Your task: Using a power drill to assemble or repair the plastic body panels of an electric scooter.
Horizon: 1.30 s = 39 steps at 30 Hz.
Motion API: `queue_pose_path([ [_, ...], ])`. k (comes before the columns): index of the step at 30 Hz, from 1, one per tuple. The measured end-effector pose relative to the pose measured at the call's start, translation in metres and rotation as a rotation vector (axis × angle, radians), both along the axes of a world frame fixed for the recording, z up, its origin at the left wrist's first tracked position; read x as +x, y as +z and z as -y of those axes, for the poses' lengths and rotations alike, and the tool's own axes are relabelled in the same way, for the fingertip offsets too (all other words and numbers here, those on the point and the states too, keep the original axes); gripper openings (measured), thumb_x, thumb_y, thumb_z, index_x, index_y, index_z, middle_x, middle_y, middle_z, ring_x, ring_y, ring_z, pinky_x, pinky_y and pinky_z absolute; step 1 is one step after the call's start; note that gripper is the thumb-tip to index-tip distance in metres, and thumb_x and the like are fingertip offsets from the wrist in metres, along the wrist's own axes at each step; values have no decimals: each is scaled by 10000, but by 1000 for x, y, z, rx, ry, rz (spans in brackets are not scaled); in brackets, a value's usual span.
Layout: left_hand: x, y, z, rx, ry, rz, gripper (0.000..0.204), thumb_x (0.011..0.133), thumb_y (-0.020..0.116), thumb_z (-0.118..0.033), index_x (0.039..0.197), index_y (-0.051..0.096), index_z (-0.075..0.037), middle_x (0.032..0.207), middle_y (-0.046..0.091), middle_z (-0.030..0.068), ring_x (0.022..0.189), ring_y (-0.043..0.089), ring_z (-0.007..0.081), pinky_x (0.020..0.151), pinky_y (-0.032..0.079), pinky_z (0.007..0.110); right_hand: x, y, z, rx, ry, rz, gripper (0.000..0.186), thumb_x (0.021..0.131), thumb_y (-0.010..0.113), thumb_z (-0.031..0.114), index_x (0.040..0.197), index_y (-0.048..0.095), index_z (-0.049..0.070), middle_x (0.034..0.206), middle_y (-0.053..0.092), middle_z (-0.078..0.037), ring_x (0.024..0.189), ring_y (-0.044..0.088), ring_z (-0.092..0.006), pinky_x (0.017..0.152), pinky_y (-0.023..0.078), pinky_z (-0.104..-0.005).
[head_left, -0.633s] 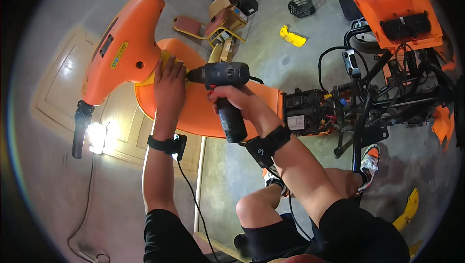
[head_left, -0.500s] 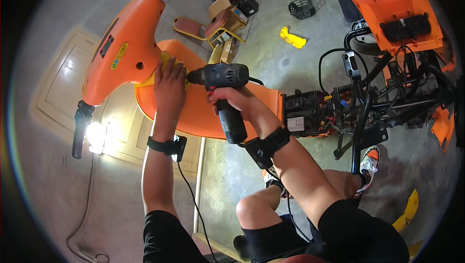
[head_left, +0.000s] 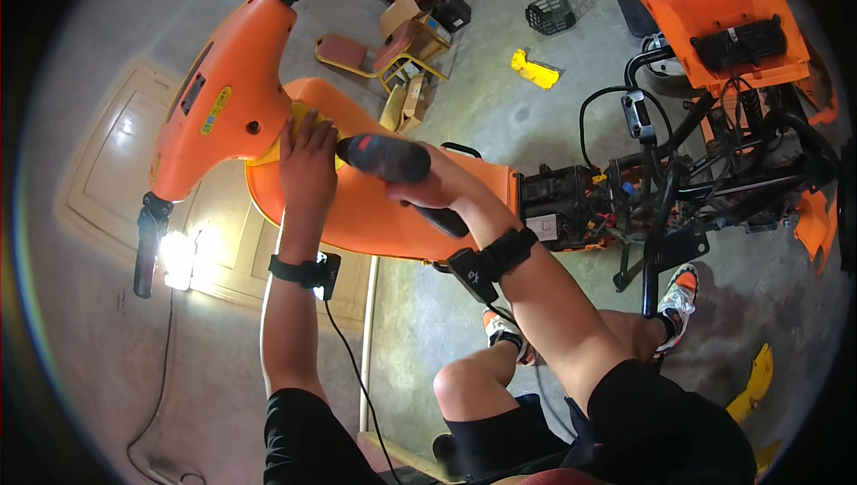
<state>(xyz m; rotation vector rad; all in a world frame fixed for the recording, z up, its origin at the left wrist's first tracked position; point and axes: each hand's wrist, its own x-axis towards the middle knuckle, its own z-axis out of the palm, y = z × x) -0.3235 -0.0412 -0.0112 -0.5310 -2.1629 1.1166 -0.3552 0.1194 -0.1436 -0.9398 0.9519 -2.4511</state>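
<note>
My right hand [head_left: 420, 192] grips a black cordless drill [head_left: 390, 158], which is blurred by motion. Its nose points left, close to the yellow panel [head_left: 271, 151] on the orange scooter. Whether its tip touches a screw there is hidden. My left hand [head_left: 309, 160] lies over the yellow panel, fingers stretched upward, just left of the drill's nose. Left of that hand rises the orange steering-column cover [head_left: 234, 83] with black handlebar grips at both ends. Below both hands spreads the orange front body panel [head_left: 375, 208].
At right lies the scooter's bare black frame [head_left: 665, 190] with wiring and an orange rear cover [head_left: 728, 16]. Yellow pieces [head_left: 536, 70] and a black basket [head_left: 550, 13] rest on the floor. Chairs [head_left: 384, 52] stand behind. A bright lamp [head_left: 178, 260] shines at left.
The drill has rolled in my right hand, its handle swinging from downward to the lower right. My left hand stays on the yellow panel. The whole view has shifted slightly.
</note>
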Motion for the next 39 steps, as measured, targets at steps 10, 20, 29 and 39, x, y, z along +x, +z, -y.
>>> queue_pose_path([
  [10, 76, -9, -19, 327, -68, 158, 309, 777, 559, -27, 1071, 637, -83, 1143, 607, 103, 1164, 520, 275, 1016, 368, 435, 25, -11, 4, -175, 174, 179, 219, 743, 649, 93, 940, 565, 48, 791, 606, -64, 607, 599, -176, 587, 504, -305],
  [20, 350, -104, 0, 1029, 282, 130, 570, 691, 436, 145, 1197, 556, -88, 1199, 522, 174, 1041, 559, 341, 858, 476, 396, 49, -108, -2, -175, 229, 894, 109, 776, 528, 127, 795, 525, 21, 681, 560, -88, 632, 579, -234, 623, 493, -350],
  [29, 586, -216, 29, 1369, 755, -172, 454, 760, 545, 41, 1198, 538, -77, 1236, 506, 204, 1020, 570, 360, 836, 483, 401, 93, -170, -42, 841, -334, -149, 113, 737, 521, 64, 740, 572, -37, 626, 565, -77, 540, 548, -188, 538, 444, -315],
  [39, 701, -313, 23, 1824, 1114, -94, 299, 810, 517, -120, 1065, 638, -22, 955, 663, 215, 905, 647, 335, 812, 501, 393, -11, -159, -53, 188, 254, 1647, 303, 850, 518, 148, 1105, 556, -11, 977, 601, -146, 977, 571, -296, 884, 481, -447],
])
